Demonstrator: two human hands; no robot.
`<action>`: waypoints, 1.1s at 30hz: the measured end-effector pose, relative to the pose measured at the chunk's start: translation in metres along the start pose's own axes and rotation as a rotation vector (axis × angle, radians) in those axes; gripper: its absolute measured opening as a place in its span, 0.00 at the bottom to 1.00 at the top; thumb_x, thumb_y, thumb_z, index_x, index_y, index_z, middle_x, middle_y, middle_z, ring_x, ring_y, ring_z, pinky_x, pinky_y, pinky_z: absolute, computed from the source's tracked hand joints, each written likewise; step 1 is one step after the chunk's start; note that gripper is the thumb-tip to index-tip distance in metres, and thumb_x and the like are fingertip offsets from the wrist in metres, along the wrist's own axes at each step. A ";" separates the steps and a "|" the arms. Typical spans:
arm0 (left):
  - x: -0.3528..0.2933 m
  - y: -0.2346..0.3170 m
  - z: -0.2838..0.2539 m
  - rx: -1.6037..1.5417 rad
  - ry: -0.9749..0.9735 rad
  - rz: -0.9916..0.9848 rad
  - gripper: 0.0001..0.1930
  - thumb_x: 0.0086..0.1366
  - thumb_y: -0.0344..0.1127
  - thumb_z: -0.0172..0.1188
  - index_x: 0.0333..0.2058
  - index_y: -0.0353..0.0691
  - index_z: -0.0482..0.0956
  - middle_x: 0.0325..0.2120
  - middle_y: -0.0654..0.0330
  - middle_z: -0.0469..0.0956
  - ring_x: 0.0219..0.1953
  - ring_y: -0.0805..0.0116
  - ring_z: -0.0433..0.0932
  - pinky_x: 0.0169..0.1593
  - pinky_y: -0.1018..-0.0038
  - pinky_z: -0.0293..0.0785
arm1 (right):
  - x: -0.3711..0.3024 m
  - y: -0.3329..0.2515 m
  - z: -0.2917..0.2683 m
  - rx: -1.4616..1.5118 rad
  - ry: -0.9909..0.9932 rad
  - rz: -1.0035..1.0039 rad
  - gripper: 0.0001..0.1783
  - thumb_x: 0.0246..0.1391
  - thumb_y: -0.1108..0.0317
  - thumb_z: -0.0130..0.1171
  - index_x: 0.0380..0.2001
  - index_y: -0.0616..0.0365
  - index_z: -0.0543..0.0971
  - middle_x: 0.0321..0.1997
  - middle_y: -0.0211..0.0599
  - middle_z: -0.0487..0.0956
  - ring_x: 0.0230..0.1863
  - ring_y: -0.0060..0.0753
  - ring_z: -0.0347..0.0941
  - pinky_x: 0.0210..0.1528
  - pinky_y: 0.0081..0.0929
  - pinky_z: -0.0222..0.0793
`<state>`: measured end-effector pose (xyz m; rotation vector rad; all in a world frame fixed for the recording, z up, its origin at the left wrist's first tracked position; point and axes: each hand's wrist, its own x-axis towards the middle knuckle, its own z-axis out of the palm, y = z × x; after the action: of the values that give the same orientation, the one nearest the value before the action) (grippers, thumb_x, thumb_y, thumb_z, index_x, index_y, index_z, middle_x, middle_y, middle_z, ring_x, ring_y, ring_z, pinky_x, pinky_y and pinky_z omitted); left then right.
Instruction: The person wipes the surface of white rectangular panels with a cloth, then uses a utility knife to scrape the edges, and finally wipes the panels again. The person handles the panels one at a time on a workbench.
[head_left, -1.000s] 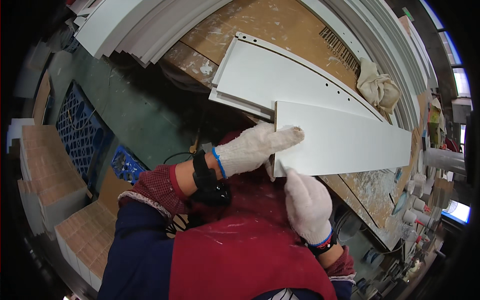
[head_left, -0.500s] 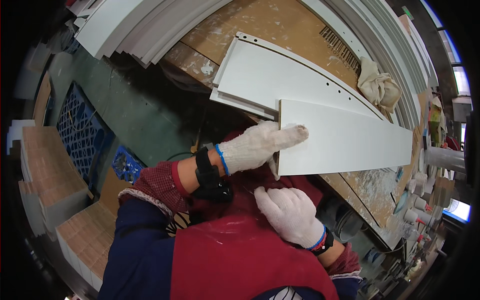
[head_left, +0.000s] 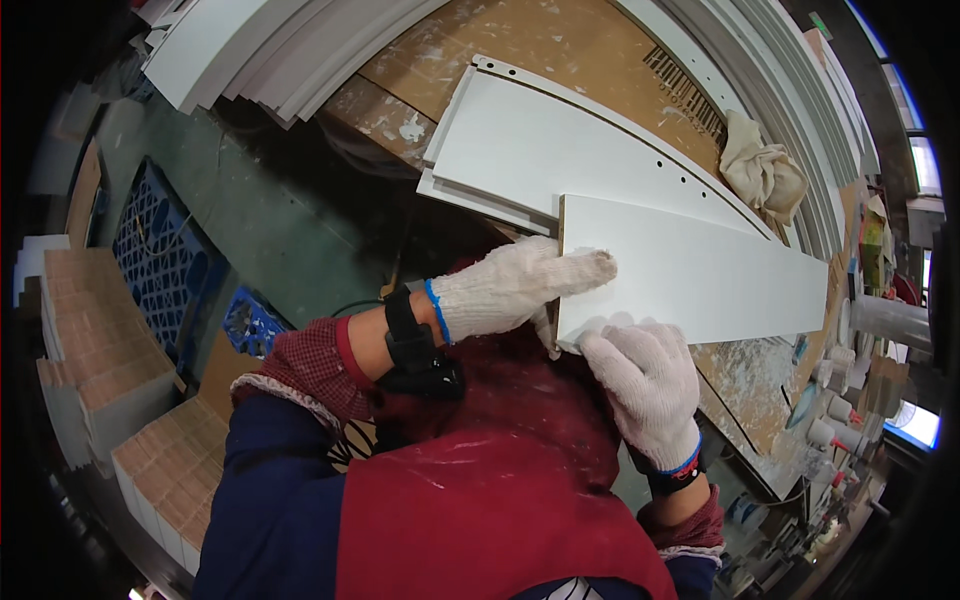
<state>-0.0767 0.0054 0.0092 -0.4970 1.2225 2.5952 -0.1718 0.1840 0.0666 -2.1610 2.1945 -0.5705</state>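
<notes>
A white board [head_left: 710, 265] lies at a slant over other white panels. My left hand [head_left: 525, 285], in a white knit glove with a blue cuff, grips its left end, the thumb on the top face and the fingers at the edge and below. My right hand [head_left: 645, 385], gloved the same way, is at the board's near edge with the fingers curled; whether it grips the edge or only touches it I cannot tell. Beneath the board, a larger white panel [head_left: 560, 140] with a dark groove and small holes rests on the brown worktable [head_left: 440, 50].
Stacked white curved panels [head_left: 260, 50] stand at the back. A crumpled cloth [head_left: 760, 170] lies right of the panels. To the left are a blue plastic pallet [head_left: 150, 250] and stacked boards [head_left: 105, 330]. White bottles with red tips [head_left: 825, 432] stand at the right.
My right hand has moved up and right, from in front of my apron to the board's near edge. The left hand keeps its grip, and the board has hardly moved.
</notes>
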 end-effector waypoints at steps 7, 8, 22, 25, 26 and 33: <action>-0.005 0.007 0.006 0.064 0.070 -0.006 0.26 0.66 0.54 0.56 0.42 0.30 0.77 0.26 0.59 0.78 0.24 0.72 0.76 0.26 0.78 0.73 | 0.010 0.018 -0.010 0.097 -0.210 -0.161 0.17 0.41 0.65 0.55 0.39 0.51 0.77 0.32 0.29 0.72 0.31 0.35 0.68 0.35 0.32 0.63; -0.006 0.009 0.007 0.054 0.066 -0.011 0.26 0.65 0.54 0.57 0.42 0.30 0.77 0.26 0.59 0.78 0.24 0.72 0.76 0.26 0.78 0.73 | 0.011 0.020 -0.011 0.108 -0.218 -0.172 0.17 0.41 0.65 0.55 0.39 0.50 0.76 0.32 0.29 0.72 0.31 0.35 0.68 0.35 0.32 0.63; -0.004 0.006 0.004 0.080 0.054 0.007 0.27 0.66 0.54 0.55 0.42 0.28 0.76 0.24 0.58 0.77 0.21 0.73 0.77 0.22 0.80 0.74 | 0.004 0.015 -0.017 0.127 -0.228 -0.114 0.18 0.39 0.66 0.59 0.39 0.51 0.78 0.34 0.28 0.73 0.34 0.36 0.70 0.36 0.34 0.67; -0.003 0.005 0.004 0.056 0.025 0.006 0.27 0.67 0.54 0.55 0.42 0.28 0.76 0.25 0.57 0.78 0.21 0.72 0.77 0.22 0.79 0.74 | -0.016 0.019 -0.009 0.190 -0.035 0.080 0.18 0.38 0.70 0.59 0.38 0.54 0.79 0.33 0.31 0.76 0.31 0.38 0.71 0.34 0.35 0.67; -0.002 0.004 0.004 0.040 0.015 0.002 0.27 0.67 0.53 0.55 0.42 0.28 0.76 0.25 0.57 0.78 0.21 0.72 0.77 0.22 0.79 0.74 | -0.020 0.019 -0.007 0.184 -0.013 0.135 0.18 0.38 0.71 0.59 0.38 0.55 0.79 0.33 0.32 0.76 0.30 0.38 0.70 0.33 0.35 0.67; -0.001 0.001 0.004 0.025 0.036 0.015 0.27 0.66 0.54 0.55 0.42 0.27 0.76 0.25 0.56 0.78 0.21 0.69 0.78 0.23 0.79 0.75 | -0.006 -0.004 0.004 0.053 -0.064 -0.042 0.18 0.42 0.67 0.55 0.40 0.55 0.77 0.33 0.29 0.73 0.30 0.34 0.69 0.31 0.29 0.66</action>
<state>-0.0769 0.0084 0.0126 -0.5337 1.2728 2.5905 -0.1662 0.1887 0.0625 -2.1720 2.0826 -0.5466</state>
